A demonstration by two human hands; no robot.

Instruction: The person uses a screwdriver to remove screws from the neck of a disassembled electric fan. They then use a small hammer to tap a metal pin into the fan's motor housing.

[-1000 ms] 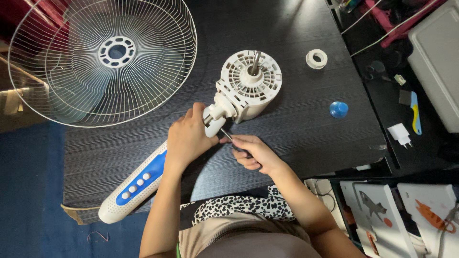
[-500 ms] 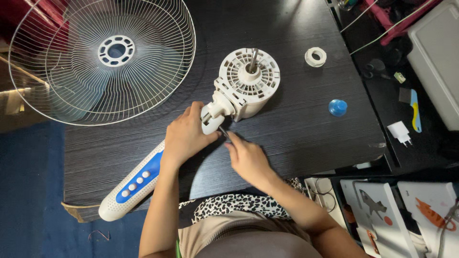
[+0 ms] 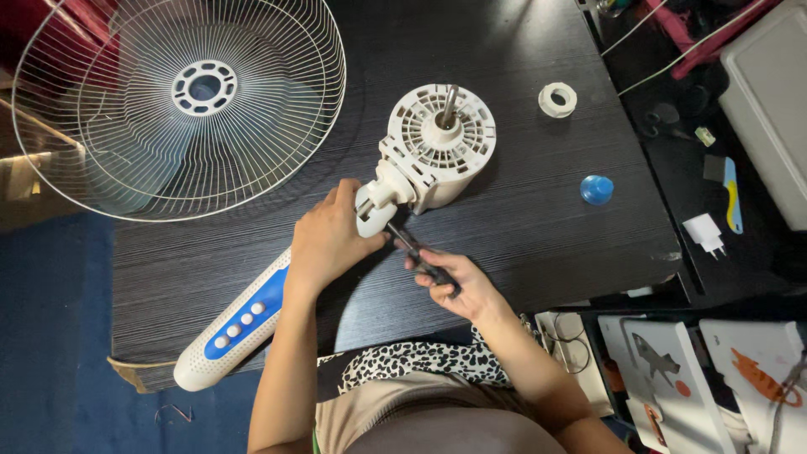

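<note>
A: Head view: the fan motor housing [image 3: 441, 143] is seen near the middle of the black table [image 3: 538, 244], its neck joint [image 3: 377, 206] angled toward the near edge, with the white-and-blue stand [image 3: 239, 324] carried on to the near left corner.

B: The joint is gripped by the left hand [image 3: 328, 240], fingers wrapped closed around the stand's upper end.

A: A screwdriver [image 3: 412, 248] is held in the right hand [image 3: 458, 282], fingers curled tight on the handle. Its long axis is run diagonally, tip up and left at the joint.

B: So the joint is placed just beyond the right fingers, up-left; the left hand is already touching it.

A: The wire guard [image 3: 181, 101] is left at the far left corner, well apart.
</note>
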